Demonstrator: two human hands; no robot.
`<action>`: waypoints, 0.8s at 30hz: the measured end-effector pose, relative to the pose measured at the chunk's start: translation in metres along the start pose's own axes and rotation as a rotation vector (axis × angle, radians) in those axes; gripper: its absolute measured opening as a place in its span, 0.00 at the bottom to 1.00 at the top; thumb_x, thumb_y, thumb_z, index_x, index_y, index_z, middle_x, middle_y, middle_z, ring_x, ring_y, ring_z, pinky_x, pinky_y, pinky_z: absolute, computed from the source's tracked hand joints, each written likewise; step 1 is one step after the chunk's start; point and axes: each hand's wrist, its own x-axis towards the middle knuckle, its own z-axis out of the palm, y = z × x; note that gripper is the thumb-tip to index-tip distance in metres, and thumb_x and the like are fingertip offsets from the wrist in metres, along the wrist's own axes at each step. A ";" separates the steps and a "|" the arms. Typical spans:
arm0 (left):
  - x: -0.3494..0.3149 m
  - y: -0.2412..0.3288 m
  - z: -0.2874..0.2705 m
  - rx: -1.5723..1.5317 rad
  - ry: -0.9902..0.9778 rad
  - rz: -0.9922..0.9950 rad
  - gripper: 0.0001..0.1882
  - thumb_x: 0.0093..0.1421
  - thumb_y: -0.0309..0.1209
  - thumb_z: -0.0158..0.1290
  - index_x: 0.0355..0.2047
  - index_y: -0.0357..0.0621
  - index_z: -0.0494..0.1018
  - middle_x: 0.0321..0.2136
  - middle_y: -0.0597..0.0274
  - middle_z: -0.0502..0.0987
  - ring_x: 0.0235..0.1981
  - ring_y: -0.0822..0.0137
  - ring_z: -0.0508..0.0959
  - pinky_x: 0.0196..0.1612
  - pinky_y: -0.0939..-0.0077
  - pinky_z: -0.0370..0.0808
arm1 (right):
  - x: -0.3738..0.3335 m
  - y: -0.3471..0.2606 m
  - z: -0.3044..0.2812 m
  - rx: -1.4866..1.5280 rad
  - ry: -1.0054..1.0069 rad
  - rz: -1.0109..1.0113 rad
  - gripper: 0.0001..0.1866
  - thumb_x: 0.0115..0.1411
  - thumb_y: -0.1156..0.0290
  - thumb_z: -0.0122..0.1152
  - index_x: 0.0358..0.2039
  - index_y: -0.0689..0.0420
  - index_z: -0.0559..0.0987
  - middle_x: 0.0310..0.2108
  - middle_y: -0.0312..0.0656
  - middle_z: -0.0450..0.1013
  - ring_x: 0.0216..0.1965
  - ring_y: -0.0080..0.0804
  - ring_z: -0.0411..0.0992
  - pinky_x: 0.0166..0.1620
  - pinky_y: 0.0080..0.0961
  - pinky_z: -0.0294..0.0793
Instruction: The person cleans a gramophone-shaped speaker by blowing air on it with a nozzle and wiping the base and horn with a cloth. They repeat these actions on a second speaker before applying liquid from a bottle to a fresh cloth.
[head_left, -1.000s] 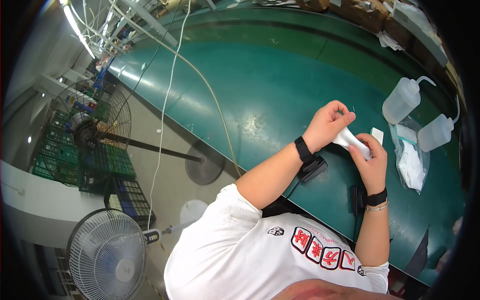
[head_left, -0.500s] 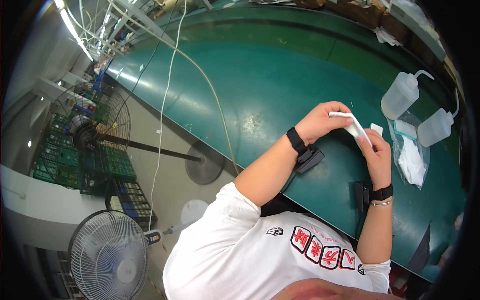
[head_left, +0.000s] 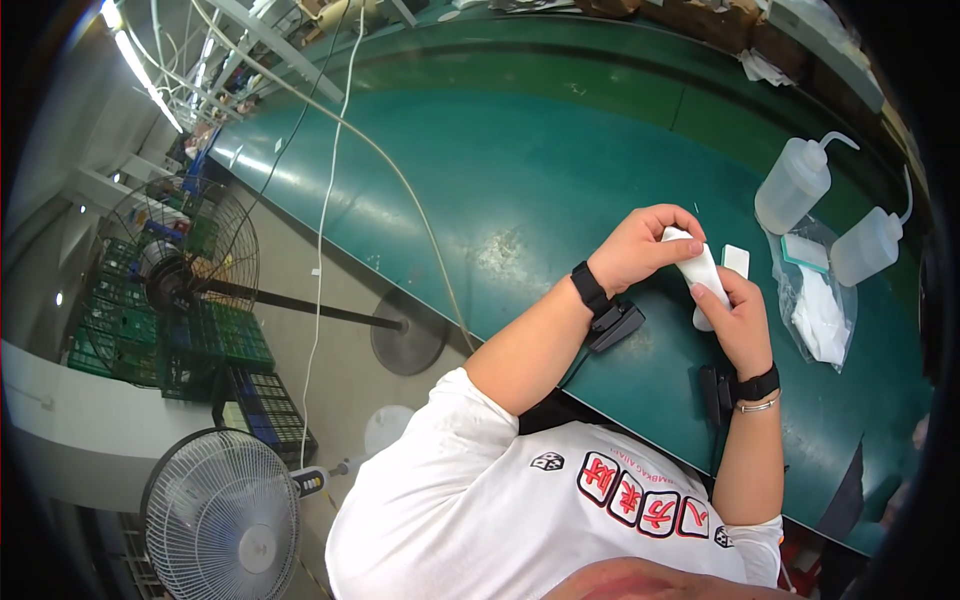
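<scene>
Both hands hold a long, soft-looking white piece (head_left: 703, 274) with rounded ends, perhaps folded cloth, above the green table. My left hand (head_left: 645, 242) pinches its far end between thumb and curled fingers. Lower down, my right hand (head_left: 744, 322) grips it with the thumb across the front. Just beyond the right hand lies a small white rectangular block (head_left: 735, 261) with a green edge. To the right, a clear plastic bag (head_left: 843, 335) carries crumpled white cloth (head_left: 818, 318) and a similar white-and-green block (head_left: 804, 252).
Two translucent squeeze bottles, one farther (head_left: 793, 188) and one nearer (head_left: 866, 250), stand by the bag on the green table (head_left: 480, 200). Hoses and cords hang at left. A white fan (head_left: 220, 515) and a black pedestal fan (head_left: 165, 270) stand beside green crates (head_left: 235, 325).
The white piece has turned from nearly edge-on to show its broad face. My right hand has shifted slightly left and nearer me along it, uncovering more of the small block.
</scene>
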 end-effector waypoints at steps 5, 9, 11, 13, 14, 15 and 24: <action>0.001 0.001 0.001 0.012 0.009 -0.023 0.14 0.59 0.25 0.61 0.44 0.39 0.73 0.32 0.68 0.78 0.35 0.77 0.77 0.39 0.82 0.75 | 0.001 0.001 -0.003 0.046 -0.060 0.008 0.10 0.61 0.70 0.63 0.37 0.65 0.81 0.29 0.31 0.72 0.30 0.17 0.66 0.35 0.17 0.64; 0.003 -0.004 -0.002 -0.007 0.073 -0.053 0.16 0.58 0.24 0.62 0.45 0.38 0.71 0.31 0.68 0.77 0.33 0.78 0.77 0.37 0.82 0.75 | 0.003 0.002 -0.004 0.080 -0.070 -0.060 0.10 0.60 0.70 0.65 0.35 0.65 0.81 0.33 0.33 0.71 0.35 0.20 0.66 0.39 0.18 0.64; 0.004 -0.006 -0.001 -0.001 0.067 -0.046 0.16 0.58 0.23 0.62 0.45 0.38 0.71 0.31 0.68 0.77 0.32 0.78 0.77 0.36 0.82 0.75 | 0.004 0.004 -0.004 0.083 -0.055 -0.114 0.10 0.59 0.70 0.65 0.35 0.65 0.81 0.37 0.35 0.71 0.38 0.21 0.66 0.42 0.19 0.64; 0.005 -0.007 -0.001 0.012 0.057 -0.029 0.15 0.58 0.22 0.62 0.44 0.37 0.71 0.30 0.68 0.76 0.31 0.78 0.77 0.35 0.82 0.76 | 0.005 0.006 -0.003 0.091 -0.027 -0.227 0.10 0.57 0.71 0.66 0.35 0.65 0.82 0.44 0.38 0.71 0.42 0.24 0.66 0.47 0.21 0.65; 0.005 -0.007 -0.001 0.012 0.056 -0.029 0.15 0.58 0.22 0.62 0.44 0.37 0.71 0.30 0.68 0.76 0.31 0.78 0.77 0.35 0.82 0.76 | 0.006 0.005 -0.003 0.091 -0.026 -0.227 0.10 0.57 0.71 0.66 0.35 0.65 0.82 0.44 0.38 0.71 0.42 0.24 0.66 0.47 0.21 0.65; 0.005 -0.007 -0.001 0.008 0.046 -0.043 0.15 0.58 0.22 0.61 0.45 0.38 0.71 0.31 0.67 0.77 0.33 0.77 0.77 0.37 0.82 0.76 | 0.006 0.003 -0.003 0.086 -0.028 -0.251 0.11 0.57 0.71 0.66 0.36 0.65 0.82 0.47 0.40 0.71 0.45 0.26 0.66 0.49 0.23 0.65; 0.005 -0.022 0.012 0.041 0.012 -0.054 0.16 0.60 0.22 0.59 0.47 0.39 0.70 0.36 0.64 0.77 0.39 0.74 0.78 0.43 0.80 0.77 | 0.006 0.003 -0.003 0.219 -0.024 -0.239 0.12 0.57 0.71 0.62 0.38 0.68 0.82 0.57 0.47 0.70 0.56 0.34 0.67 0.57 0.29 0.64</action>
